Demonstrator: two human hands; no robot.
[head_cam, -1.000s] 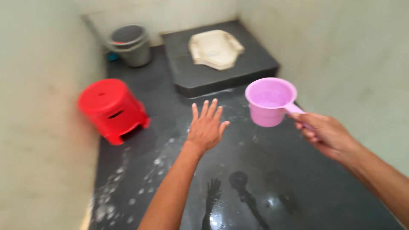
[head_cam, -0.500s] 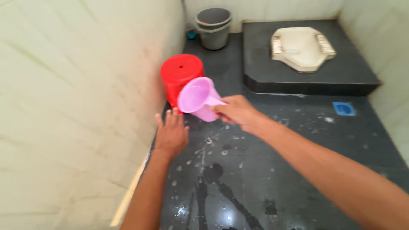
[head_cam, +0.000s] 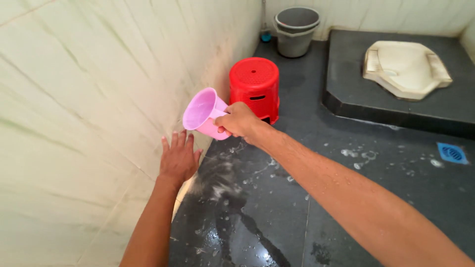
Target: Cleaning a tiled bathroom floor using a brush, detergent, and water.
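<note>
The right hand (head_cam: pixel 238 120) grips the handle of a pink plastic dipper (head_cam: pixel 202 112). The fingers are curled fully around the handle, which is almost entirely covered by the hand. The dipper is tilted, its open mouth turned toward the pale tiled wall (head_cam: pixel 99 99) on the left. The inside of the dipper shows only as a flat pink oval; whether it contains water cannot be determined.

The left hand (head_cam: pixel 178 158) is spread flat with the fingers extended and slightly apart, and holds nothing. It lies low against the wall, just below the dipper. Whether the palm presses on the tile or sits just off it cannot be determined, as only the back of the hand is in view.

The dark floor (head_cam: pixel 346 188) is wet. A blurred grey splash with white foam spots lies just beside the left hand, at the foot of the wall. Its outline is smeared and hard to read.

A red plastic stool (head_cam: pixel 254 89) stands just behind the right hand, near the wall. The hand covers part of its lower edge. A grey bucket (head_cam: pixel 295 31) stands in the far corner, its top cut off by the picture edge. A cream squat toilet pan (head_cam: pixel 405 68) sits on a raised dark platform. A blue floor drain (head_cam: pixel 452 153) lies near the right edge.
</note>
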